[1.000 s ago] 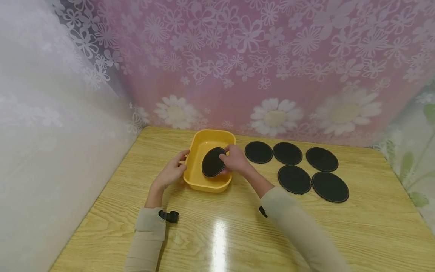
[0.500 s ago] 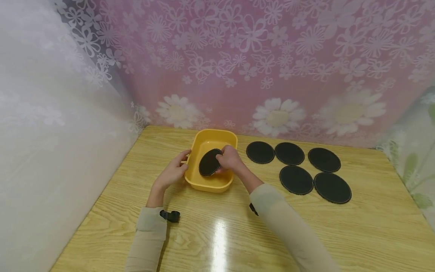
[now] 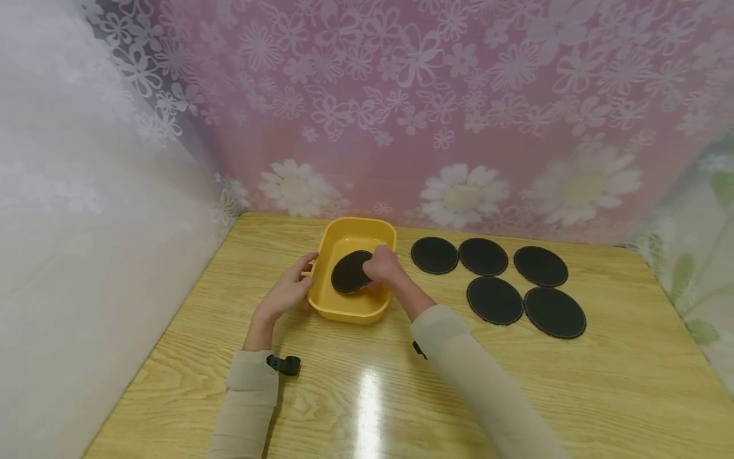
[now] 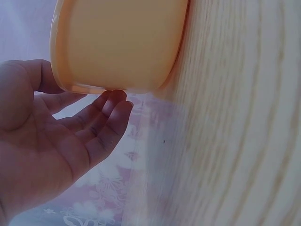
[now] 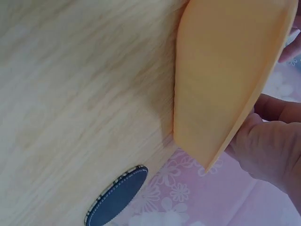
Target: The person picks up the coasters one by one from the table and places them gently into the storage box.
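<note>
The left rim of a yellow tub (image 3: 350, 316) is gripped between the thumb and fingers of the left hand (image 3: 288, 293). Within the tub, a black disc (image 3: 348, 273) is pinched at its right edge by the right hand (image 3: 383, 265). Five other black discs (image 3: 495, 300) are spread flat on the bench (image 3: 321, 395), right of the tub.

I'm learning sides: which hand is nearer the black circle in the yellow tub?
Right: the right hand grips the black circle; the left hand, left of it, holds the tub.
</note>
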Demonstrator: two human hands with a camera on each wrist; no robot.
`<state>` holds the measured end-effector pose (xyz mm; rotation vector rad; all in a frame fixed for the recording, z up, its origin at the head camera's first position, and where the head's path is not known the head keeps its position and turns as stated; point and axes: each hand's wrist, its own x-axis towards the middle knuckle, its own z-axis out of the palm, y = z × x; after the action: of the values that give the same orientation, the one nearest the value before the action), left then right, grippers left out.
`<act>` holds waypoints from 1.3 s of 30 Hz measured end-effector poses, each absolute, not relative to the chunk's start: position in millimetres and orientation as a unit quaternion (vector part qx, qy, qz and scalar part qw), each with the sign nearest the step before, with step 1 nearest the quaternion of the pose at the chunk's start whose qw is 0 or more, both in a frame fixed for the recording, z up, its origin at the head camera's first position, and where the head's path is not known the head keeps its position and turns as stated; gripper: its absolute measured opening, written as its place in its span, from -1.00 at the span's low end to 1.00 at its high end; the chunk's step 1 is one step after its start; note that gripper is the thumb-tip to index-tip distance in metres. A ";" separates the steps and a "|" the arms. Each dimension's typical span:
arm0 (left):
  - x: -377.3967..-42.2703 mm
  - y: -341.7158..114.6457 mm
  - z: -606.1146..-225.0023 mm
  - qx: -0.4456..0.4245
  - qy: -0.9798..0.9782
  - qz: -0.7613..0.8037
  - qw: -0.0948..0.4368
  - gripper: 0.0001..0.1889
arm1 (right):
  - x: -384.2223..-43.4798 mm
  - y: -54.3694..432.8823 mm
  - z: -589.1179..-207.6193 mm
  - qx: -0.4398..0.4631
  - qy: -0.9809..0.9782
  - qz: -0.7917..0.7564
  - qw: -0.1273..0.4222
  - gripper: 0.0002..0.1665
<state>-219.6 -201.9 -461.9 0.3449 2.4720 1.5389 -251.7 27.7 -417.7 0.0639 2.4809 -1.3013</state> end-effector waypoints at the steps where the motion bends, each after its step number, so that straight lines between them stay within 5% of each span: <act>1: -219.2 -202.5 -461.8 0.115 0.838 0.523 0.105 -0.36 | -250.3 26.1 -417.1 0.028 0.866 -0.468 0.171 -0.90; 21: -220.6 -200.3 -458.6 0.111 0.844 0.512 0.117 -0.36 | -243.8 15.8 -433.7 0.137 0.742 -0.631 0.179 -0.22; 30: -200.9 -190.8 -424.4 0.112 0.846 0.508 0.120 -0.39 | -240.5 19.0 -427.2 0.120 0.739 -0.639 0.179 -0.22; 39: -217.9 -199.5 -457.1 0.109 0.841 0.517 0.114 -0.38 | -233.5 41.8 -405.9 0.088 0.683 -0.690 0.221 -0.31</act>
<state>-217.9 -199.5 -457.1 0.3210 2.4668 1.5149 -233.5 41.8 -405.9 0.2422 1.8893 -1.9091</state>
